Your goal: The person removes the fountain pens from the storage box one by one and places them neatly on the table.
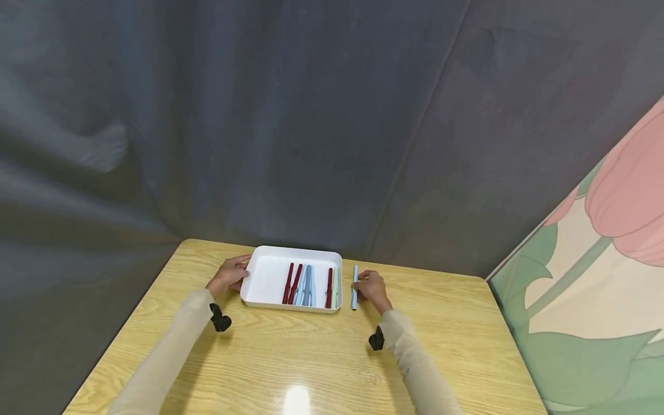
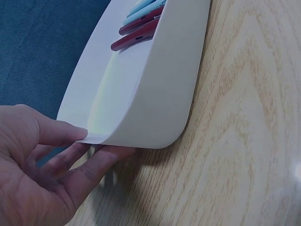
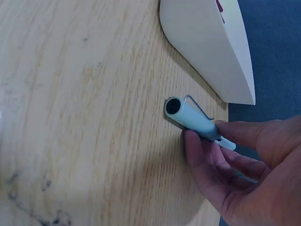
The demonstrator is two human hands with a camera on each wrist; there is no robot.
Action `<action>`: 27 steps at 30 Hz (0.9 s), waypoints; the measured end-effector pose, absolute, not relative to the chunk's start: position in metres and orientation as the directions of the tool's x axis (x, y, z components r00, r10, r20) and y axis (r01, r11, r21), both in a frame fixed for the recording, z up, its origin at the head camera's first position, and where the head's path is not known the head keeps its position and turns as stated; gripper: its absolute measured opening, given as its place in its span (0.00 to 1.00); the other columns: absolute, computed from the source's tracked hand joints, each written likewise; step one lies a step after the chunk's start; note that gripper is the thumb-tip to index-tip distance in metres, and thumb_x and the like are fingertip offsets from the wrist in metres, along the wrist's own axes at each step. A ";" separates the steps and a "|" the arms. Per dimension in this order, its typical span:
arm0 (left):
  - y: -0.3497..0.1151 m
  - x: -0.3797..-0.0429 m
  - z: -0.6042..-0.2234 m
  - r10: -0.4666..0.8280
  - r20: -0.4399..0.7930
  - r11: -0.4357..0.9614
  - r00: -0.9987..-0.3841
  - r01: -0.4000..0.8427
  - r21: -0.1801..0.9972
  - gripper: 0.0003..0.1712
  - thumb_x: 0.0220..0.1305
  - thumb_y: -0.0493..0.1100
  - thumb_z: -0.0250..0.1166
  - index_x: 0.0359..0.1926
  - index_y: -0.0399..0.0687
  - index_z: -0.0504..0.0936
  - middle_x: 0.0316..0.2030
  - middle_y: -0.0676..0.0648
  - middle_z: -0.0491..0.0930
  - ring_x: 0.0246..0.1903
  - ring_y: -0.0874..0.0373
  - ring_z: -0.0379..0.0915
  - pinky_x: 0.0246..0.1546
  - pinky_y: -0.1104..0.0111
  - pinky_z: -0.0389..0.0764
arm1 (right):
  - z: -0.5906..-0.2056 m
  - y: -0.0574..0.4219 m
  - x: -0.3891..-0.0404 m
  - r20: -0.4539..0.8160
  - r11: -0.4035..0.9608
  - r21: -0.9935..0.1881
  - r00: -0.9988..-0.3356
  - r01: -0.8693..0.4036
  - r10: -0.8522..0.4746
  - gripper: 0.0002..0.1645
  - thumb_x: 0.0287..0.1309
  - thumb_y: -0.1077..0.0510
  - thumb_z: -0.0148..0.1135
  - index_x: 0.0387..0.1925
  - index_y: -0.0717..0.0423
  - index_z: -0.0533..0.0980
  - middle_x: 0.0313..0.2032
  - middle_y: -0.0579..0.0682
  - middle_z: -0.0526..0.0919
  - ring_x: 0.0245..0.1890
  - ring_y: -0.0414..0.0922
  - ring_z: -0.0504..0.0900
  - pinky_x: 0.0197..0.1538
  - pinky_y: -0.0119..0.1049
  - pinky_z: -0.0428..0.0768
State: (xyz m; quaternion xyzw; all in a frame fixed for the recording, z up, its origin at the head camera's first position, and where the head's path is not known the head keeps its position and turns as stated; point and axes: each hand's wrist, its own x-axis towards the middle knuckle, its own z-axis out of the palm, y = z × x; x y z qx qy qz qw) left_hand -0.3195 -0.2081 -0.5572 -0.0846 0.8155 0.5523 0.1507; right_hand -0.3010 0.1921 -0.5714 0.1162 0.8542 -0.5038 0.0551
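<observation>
A white tray [image 1: 266, 288] lies near the far edge of the table, with several dark red, light blue, grey-blue and pale green pens in it. My left hand [image 1: 230, 275] pinches the tray's left rim, thumb on top and fingers beneath, as the left wrist view shows. To the right of the tray, my right hand [image 1: 372, 288] holds a light blue pen [image 3: 195, 118] between thumb and fingers. This pen has a metal clip and a dark round end, and lies close over the table. Two dark red pens [image 2: 136, 37] show inside the tray in the left wrist view.
The wooden table [image 1: 290, 357] has rounded far corners and a few dark marks near its middle right. Behind it hangs a dark grey curtain [image 1: 311, 127]. A flower-patterned cloth [image 1: 586, 300] borders the right side.
</observation>
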 end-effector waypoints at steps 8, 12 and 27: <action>-0.206 -0.320 -0.556 0.035 -0.333 0.398 -0.942 -0.293 0.869 0.38 0.72 0.30 0.54 0.81 0.42 0.59 0.70 0.27 0.69 0.44 0.49 0.84 0.32 0.62 0.87 | -0.570 0.189 -0.300 -0.173 0.556 -0.794 -0.968 0.247 0.183 0.11 0.61 0.66 0.71 0.42 0.68 0.80 0.34 0.62 0.89 0.18 0.43 0.84 0.23 0.35 0.83; -0.204 -0.321 -0.553 0.037 -0.327 0.395 -0.944 -0.287 0.873 0.38 0.71 0.30 0.53 0.81 0.41 0.59 0.71 0.26 0.69 0.46 0.46 0.84 0.34 0.62 0.88 | -0.568 0.190 -0.301 -0.155 0.560 -0.795 -0.970 0.234 0.185 0.11 0.60 0.66 0.72 0.41 0.68 0.80 0.30 0.62 0.88 0.17 0.45 0.84 0.22 0.37 0.84; -0.197 -0.313 -0.554 -0.022 -0.275 0.444 -0.961 -0.256 0.859 0.35 0.73 0.30 0.55 0.78 0.36 0.63 0.69 0.25 0.70 0.60 0.33 0.78 0.43 0.56 0.89 | -0.556 0.189 -0.301 -0.122 0.630 -0.748 -0.976 0.209 0.179 0.13 0.64 0.62 0.68 0.46 0.67 0.80 0.34 0.61 0.89 0.21 0.49 0.86 0.27 0.38 0.84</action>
